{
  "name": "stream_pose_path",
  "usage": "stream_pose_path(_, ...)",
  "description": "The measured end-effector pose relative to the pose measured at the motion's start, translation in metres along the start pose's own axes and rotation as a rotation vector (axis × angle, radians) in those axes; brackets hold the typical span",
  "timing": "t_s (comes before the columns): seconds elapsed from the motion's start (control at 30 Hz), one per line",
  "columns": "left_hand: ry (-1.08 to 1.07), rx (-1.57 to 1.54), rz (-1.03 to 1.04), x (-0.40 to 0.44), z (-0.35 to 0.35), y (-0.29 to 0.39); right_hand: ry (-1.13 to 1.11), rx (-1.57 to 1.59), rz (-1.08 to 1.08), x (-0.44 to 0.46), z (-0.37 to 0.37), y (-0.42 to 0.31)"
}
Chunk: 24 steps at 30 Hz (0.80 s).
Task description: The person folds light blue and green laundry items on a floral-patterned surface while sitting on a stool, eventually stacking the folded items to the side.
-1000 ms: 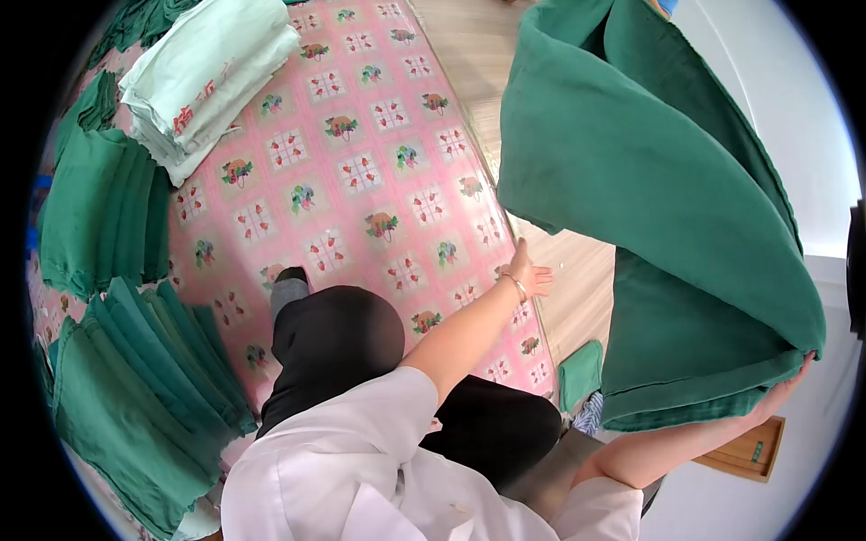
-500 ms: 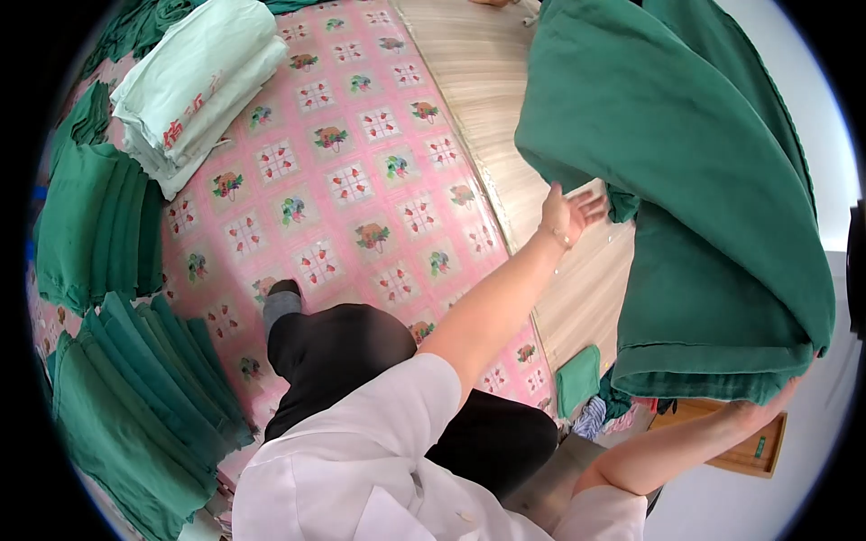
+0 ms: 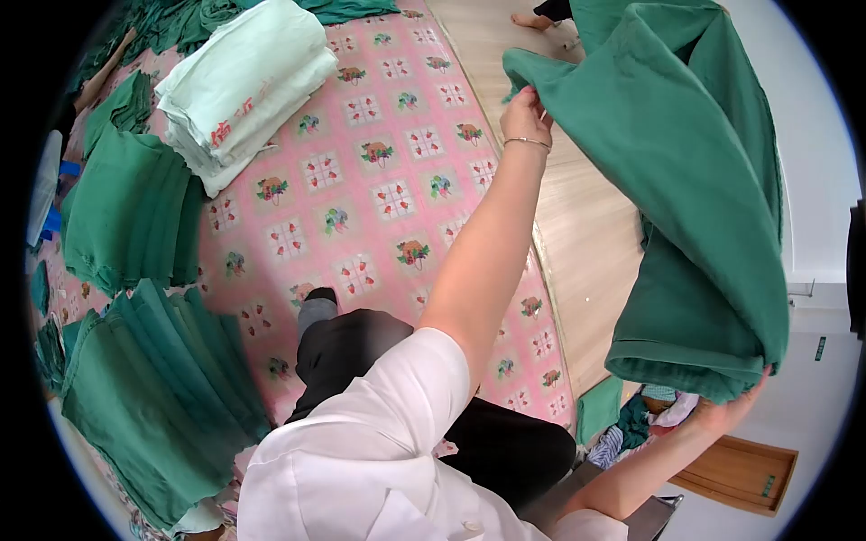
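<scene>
A large green cloth (image 3: 686,180) hangs in the air at the right, folded over itself in loose drapes. My left hand (image 3: 526,122), with a thin bracelet at the wrist, pinches the cloth's upper left corner. At the thick lower hem, my right hand (image 3: 729,408) grips from below, its fingers partly hidden by the fabric. The cloth is stretched between both hands above the wood-look floor.
Folded green cloth stacks (image 3: 131,212) (image 3: 171,397) stand at the left, beside a white folded bundle (image 3: 248,90) with red markings. A pink patterned mat (image 3: 361,243) covers the floor. Another person's foot (image 3: 534,20) shows at the top. A small green cloth (image 3: 598,410) lies near mixed laundry.
My left hand was open beneath the cloth; now it has moved up and left and closed on the corner, pulling it out. My right hand keeps its hold, shifted slightly left and down.
</scene>
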<state>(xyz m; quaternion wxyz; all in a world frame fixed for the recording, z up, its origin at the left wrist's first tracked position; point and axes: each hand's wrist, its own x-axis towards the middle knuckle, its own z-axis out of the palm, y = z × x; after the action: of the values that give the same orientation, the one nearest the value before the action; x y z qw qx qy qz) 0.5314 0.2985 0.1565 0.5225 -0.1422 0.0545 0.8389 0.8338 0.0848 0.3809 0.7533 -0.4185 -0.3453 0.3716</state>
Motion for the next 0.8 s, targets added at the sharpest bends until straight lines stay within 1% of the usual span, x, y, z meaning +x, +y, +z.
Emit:
stream_pose_path(0.03,-0.009,0.006,0.002,0.001,-0.006,-0.002,0.002,0.011,0.000,0.002,-0.005,-0.001)
stream_pose_path(0.1,0.136,0.256,-0.146,0.000,-0.029,-0.011,-0.094,0.311,0.306,0.002,-0.012,-0.007)
stream_pose_path(0.13,0.189,0.383,-0.204,-0.002,-0.048,-0.025,-0.226,0.392,0.375,0.002,-0.015,-0.008)
stream_pose_path(0.17,0.237,0.506,-0.269,-0.003,-0.067,-0.039,-0.222,0.394,0.361,0.000,-0.011,-0.011)
stream_pose_path(0.23,0.292,0.735,-0.403,-0.031,-0.090,-0.072,-0.480,0.464,0.458,-0.006,0.004,-0.015)
stream_pose_path(0.27,0.304,0.812,-0.469,-0.051,-0.097,-0.089,-0.509,0.496,0.482,-0.009,0.013,-0.017)
stream_pose_path(0.3,0.296,0.844,-0.555,-0.071,-0.104,-0.109,-0.501,0.481,0.463,-0.009,0.018,-0.017)
stream_pose_path(0.37,0.262,0.801,-0.814,-0.101,-0.119,-0.156,-0.692,0.619,0.440,-0.009,0.029,-0.016)
stream_pose_path(0.4,0.253,0.612,-0.949,-0.115,-0.116,-0.170,-0.674,0.640,0.556,-0.015,0.043,-0.020)
stream_pose_path(0.43,0.100,0.449,-0.900,-0.121,-0.110,-0.176,-0.676,0.622,0.548,-0.020,0.051,-0.022)
stream_pose_path(0.47,-0.046,0.269,-0.863,-0.127,-0.105,-0.182,-0.694,0.610,0.590,-0.023,0.057,-0.024)
stream_pose_path(0.53,-0.316,0.004,-0.606,-0.136,-0.068,-0.166,-0.707,0.581,0.632,-0.022,0.059,-0.026)
stream_pose_path(0.57,-0.309,-0.105,-0.574,-0.135,-0.036,-0.139,-0.643,0.556,0.579,-0.020,0.056,-0.027)
stream_pose_path(0.6,-0.212,-0.237,-0.519,-0.127,-0.016,-0.120,-0.581,0.538,0.526,-0.019,0.052,-0.026)
stream_pose_path(0.63,-0.115,-0.363,-0.461,-0.112,-0.005,-0.105,-0.577,0.537,0.526,-0.018,0.047,-0.024)
stream_pose_path(0.7,-0.529,-0.613,-0.129,-0.066,-0.013,-0.084,-0.581,0.445,0.484,-0.015,0.034,-0.018)
stream_pose_path(0.73,-0.455,-0.084,0.224,-0.034,-0.031,-0.078,-0.580,0.456,0.484,-0.009,0.022,-0.013)
stream_pose_path(0.8,-0.239,0.001,0.431,-0.008,-0.059,-0.049,-0.302,0.399,0.501,0.005,-0.005,0.003)
